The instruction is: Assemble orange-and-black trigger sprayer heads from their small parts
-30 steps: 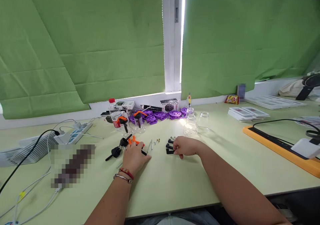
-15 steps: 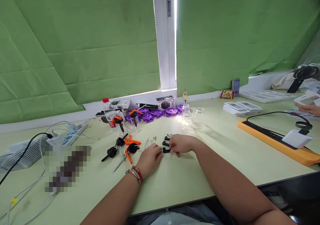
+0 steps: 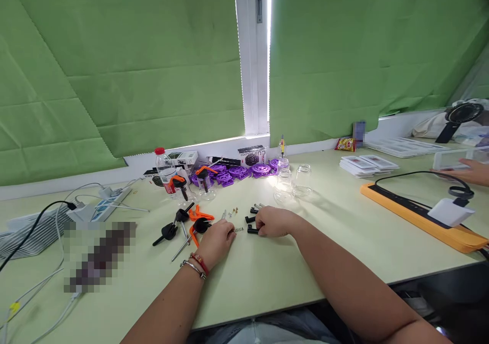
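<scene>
A small metal spring [image 3: 239, 229] juts out to the right from the pinched fingertips of my left hand [image 3: 217, 241]. My right hand [image 3: 273, 222] has its fingers closed on the near end of a small black plastic piece [image 3: 252, 229] lying on the table. Two similar black pieces [image 3: 250, 219] lie just beyond it, partly covered by my right hand. Further back are several loose springs [image 3: 259, 206]. Tiny brass-coloured parts [image 3: 235, 210] and thin metal pins [image 3: 224, 215] sit beyond my left hand. To its left lie orange and black clamp-like parts [image 3: 200, 225] with metal rods.
Purple plastic parts [image 3: 239, 173], glass jars [image 3: 303, 181] and a red-capped bottle [image 3: 165, 168] line the back. At right lies an orange power strip [image 3: 420, 217] near stacked white cards [image 3: 367, 165]. Another person's hand [image 3: 473, 171] is at far right. Cables [image 3: 63, 237] cross the left side.
My left hand has drawn left, away from the black piece, and the spring at its fingertips now shows. My right hand stays at the black piece. The other person's hand has shifted.
</scene>
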Demonstrator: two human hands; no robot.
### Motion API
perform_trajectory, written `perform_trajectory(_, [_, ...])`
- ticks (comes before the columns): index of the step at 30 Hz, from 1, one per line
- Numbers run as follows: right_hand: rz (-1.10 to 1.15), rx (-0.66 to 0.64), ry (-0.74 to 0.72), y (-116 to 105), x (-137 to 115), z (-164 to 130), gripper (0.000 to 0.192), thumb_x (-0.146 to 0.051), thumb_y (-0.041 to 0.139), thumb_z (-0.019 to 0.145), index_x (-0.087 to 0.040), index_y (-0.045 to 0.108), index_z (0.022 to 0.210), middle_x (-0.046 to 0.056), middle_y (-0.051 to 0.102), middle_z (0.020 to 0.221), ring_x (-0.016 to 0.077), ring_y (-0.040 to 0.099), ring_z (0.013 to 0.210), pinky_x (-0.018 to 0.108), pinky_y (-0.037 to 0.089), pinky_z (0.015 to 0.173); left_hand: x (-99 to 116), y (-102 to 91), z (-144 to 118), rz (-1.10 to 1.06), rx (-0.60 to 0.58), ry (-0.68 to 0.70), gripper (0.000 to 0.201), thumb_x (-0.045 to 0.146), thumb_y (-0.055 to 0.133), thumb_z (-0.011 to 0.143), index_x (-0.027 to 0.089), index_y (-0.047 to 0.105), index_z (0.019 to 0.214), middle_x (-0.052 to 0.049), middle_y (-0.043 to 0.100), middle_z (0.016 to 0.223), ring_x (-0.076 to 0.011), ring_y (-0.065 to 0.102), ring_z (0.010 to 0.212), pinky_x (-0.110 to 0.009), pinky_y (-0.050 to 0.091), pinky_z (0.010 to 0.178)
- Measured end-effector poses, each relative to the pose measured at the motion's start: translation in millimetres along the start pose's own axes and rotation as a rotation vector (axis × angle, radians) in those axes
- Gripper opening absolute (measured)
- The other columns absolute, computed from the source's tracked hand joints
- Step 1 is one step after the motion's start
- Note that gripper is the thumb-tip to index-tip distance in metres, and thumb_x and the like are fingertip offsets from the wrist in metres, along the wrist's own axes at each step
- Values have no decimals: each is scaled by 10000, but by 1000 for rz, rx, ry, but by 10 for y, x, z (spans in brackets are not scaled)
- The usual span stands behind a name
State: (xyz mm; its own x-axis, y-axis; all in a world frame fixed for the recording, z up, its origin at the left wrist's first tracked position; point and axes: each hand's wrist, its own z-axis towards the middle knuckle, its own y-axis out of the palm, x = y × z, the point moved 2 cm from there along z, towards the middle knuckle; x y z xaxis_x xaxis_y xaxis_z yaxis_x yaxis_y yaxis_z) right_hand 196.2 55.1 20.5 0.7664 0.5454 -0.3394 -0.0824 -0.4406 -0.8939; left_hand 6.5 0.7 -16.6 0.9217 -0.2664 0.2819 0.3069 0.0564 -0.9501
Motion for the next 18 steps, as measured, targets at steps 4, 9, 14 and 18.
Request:
perform_trajectory(4, [-25,47,34,41,-72,30,248,-225,650,723,-189,657,969,66,662,962,180,594,785,225,350,527,3,-3,-7,12,3,-21,172,238,464,837,179,605,759,-65,601,833,-190,560,800,-273,389,685])
perform_trajectory(9, [-31,144,59,129,-52,120,193,-240,644,729,-205,650,918,46,657,947,169,585,764,229,325,518,-11,-3,-3,8,8,-25,157,241,471,833,179,604,775,-63,602,839,-188,559,802,-272,392,694])
perform_trajectory(14, [-22,226,29,144,-30,165,105,-236,636,732,-196,647,828,36,652,877,155,564,746,228,305,519,-1,-1,-10,12,-3,-27,159,230,463,835,179,604,780,-62,601,848,-187,568,803,-272,397,698])
perform_trajectory(18, [39,291,55,47,91,175,106,-226,631,734,-190,643,833,33,641,898,138,556,738,221,325,543,32,-1,-19,29,4,-16,168,225,446,848,193,607,812,-59,595,867,-191,576,813,-270,396,677])
